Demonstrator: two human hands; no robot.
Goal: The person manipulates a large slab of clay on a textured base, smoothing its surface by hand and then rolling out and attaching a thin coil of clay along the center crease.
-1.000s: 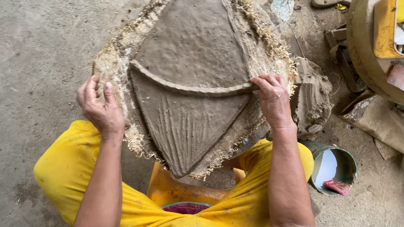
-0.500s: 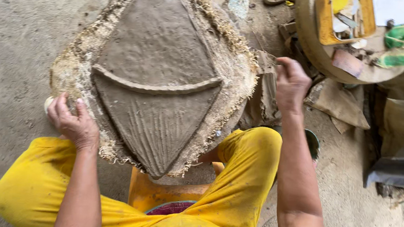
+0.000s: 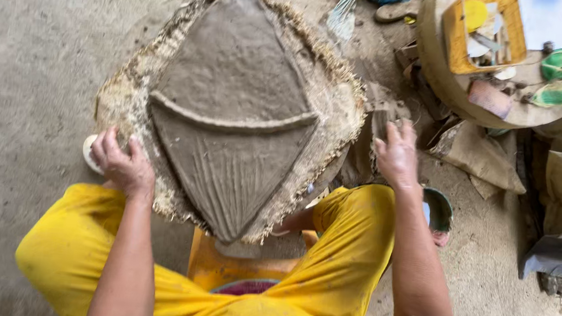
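A large diamond-shaped slab of grey clay (image 3: 230, 112) lies on a round frayed fibre mat (image 3: 340, 109) between my knees in yellow trousers. A raised curved ridge crosses its middle, and grooves run down the lower half. My left hand (image 3: 122, 163) rests on the mat's lower left edge, fingers curled over the rim beside a small white disc (image 3: 88, 153). My right hand (image 3: 397, 152) is off the slab, fingers spread, reaching over a lump of wet clay (image 3: 384, 116) to the right of the mat. It holds nothing that I can see.
A round wooden stand (image 3: 440, 77) at the upper right carries a yellow tray, a green cloth and small tools. Brown sacking (image 3: 480, 156) lies below it. A small green bucket (image 3: 437, 207) sits by my right knee. An orange stool (image 3: 229, 270) is under me.
My right hand left the slab's right edge and moved right toward the clay lump. My left hand slid down along the mat's left rim. The view shifted left.
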